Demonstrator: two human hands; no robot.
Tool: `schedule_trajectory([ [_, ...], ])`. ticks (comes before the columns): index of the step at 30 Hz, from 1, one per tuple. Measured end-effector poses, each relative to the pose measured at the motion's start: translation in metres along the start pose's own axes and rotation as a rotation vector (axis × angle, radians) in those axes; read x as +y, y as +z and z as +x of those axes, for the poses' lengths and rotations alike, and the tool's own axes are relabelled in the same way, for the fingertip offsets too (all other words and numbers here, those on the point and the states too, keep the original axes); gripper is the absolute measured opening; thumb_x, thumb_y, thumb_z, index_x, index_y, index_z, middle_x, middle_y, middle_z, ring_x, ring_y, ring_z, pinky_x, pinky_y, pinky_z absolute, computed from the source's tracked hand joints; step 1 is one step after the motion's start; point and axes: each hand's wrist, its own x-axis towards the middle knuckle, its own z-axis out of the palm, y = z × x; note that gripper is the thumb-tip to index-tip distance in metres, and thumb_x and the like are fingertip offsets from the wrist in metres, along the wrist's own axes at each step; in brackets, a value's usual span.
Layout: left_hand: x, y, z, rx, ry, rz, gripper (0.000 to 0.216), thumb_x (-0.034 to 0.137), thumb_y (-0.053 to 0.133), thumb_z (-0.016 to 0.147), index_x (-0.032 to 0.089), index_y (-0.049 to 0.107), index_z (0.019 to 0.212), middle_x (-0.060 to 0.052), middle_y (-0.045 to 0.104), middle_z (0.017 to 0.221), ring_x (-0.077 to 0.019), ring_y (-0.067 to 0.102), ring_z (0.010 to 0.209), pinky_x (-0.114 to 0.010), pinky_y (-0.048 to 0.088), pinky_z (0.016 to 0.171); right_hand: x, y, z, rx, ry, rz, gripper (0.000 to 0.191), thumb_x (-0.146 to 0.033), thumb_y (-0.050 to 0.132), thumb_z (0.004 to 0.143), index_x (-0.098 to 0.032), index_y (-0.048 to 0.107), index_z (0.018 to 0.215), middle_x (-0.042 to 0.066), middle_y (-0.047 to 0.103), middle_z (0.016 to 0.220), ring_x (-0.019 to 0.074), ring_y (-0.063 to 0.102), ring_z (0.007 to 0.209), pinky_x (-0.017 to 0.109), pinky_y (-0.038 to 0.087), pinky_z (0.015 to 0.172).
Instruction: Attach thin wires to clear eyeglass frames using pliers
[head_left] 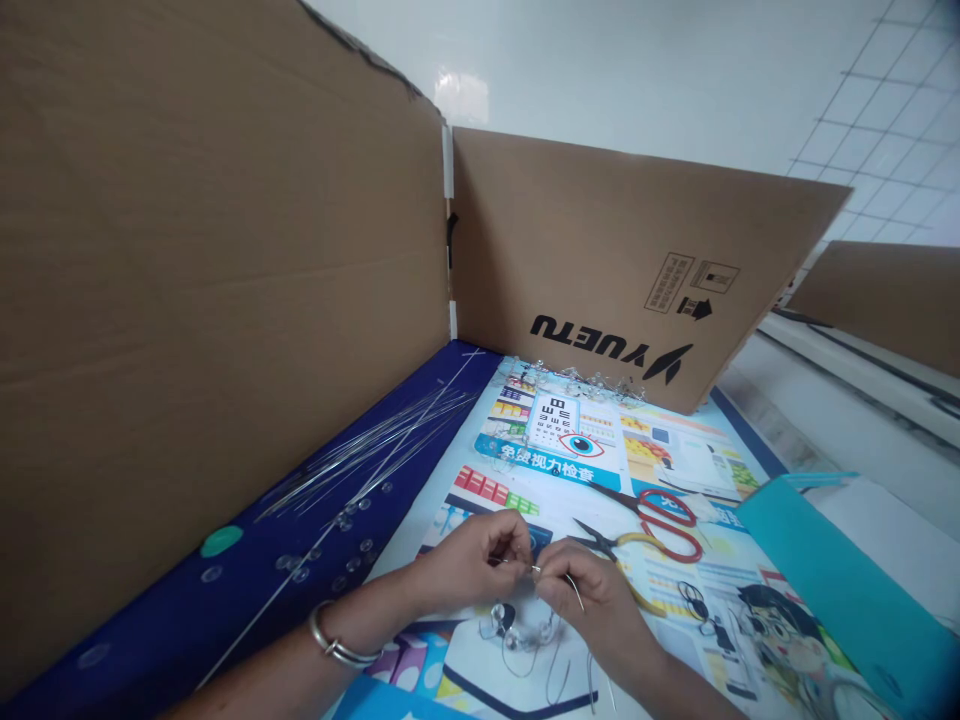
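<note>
My left hand point(476, 560) and my right hand point(592, 592) meet low in the middle of the head view, both pinched on a thin metal wire point(575, 590). One bent end of the wire sticks out past my right fingers. Below the hands, several clear beads point(510, 636) hang or lie together with loops of thin wire; I cannot tell whether they join the held piece. Just beyond my right hand lie pliers with yellow handles point(637, 540) and red-handled scissors point(667, 508). A metal bangle point(337, 640) circles my left wrist.
Long straight wires point(367, 450) and loose clear beads point(345, 522) lie on the blue strip at left, near a green disc point(222, 541). Cardboard walls point(225, 250) enclose the left and back. More beaded wire pieces point(592, 382) line the back wall. A teal folder point(847, 580) rests at right.
</note>
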Motion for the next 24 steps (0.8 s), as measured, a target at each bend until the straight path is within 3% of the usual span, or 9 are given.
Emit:
schedule_trajectory([
  [5,-0.0058,0.0000,0.0019,0.025,0.030,-0.046,0.013,0.009,0.055,0.072,0.015,0.047,0.080,0.005,0.049,0.068,-0.0066,0.043,0.058,-0.017,0.034,0.052,-0.0018,0.0016,-0.0001,0.001,-0.032,-0.156,0.019,-0.035,0.058,0.082,-0.020,0.060,0.070,0.004,0.056,0.084,0.0158,0.053,0.081,0.026,0.041,0.070],
  [14,-0.0055,-0.0001,0.0009,0.026,0.017,0.123,0.018,0.006,0.052,0.070,0.016,0.046,0.083,0.004,0.051,0.071,-0.0074,0.044,0.059,-0.017,0.033,0.051,-0.0025,0.0045,-0.0019,-0.003,-0.040,-0.239,0.019,-0.035,0.058,0.081,-0.022,0.061,0.067,0.003,0.056,0.087,0.0170,0.053,0.084,0.027,0.041,0.072],
  [19,-0.0056,0.0008,0.0014,0.048,0.031,0.192,0.020,0.005,0.051,0.069,0.017,0.046,0.084,0.004,0.053,0.073,-0.0092,0.048,0.062,-0.018,0.035,0.053,-0.0009,0.0033,-0.0025,0.033,-0.077,-0.336,0.016,-0.034,0.059,0.081,-0.023,0.064,0.070,0.005,0.055,0.103,0.0194,0.050,0.093,0.031,0.040,0.079],
  [24,-0.0040,0.0026,0.0005,0.058,0.052,0.286,0.018,0.006,0.050,0.071,0.018,0.046,0.083,0.005,0.051,0.069,-0.0094,0.047,0.060,-0.018,0.033,0.052,-0.0048,0.0005,0.0056,-0.015,-0.075,-0.241,0.017,-0.038,0.059,0.081,-0.024,0.064,0.071,0.004,0.060,0.098,0.0189,0.052,0.091,0.033,0.039,0.082],
])
